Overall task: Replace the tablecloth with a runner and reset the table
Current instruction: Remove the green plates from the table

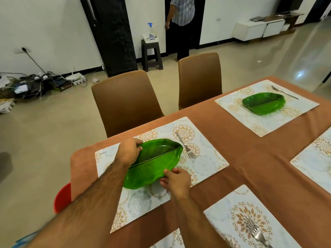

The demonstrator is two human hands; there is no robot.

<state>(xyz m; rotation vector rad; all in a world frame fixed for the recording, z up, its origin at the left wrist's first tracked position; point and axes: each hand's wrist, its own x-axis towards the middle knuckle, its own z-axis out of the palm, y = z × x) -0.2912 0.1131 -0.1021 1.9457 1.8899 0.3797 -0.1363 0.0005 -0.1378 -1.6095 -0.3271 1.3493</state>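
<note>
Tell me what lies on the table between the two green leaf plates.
In the head view, a fork lies beside the held plate; beyond it only placemat and bare brown tablecloth reach the far plate.

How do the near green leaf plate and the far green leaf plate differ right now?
The near plate is gripped by the left hand and right hand; the far plate lies untouched. The near plate looks tilted; the far plate rests flat on its placemat. Both are glossy green and leaf-shaped.
</note>
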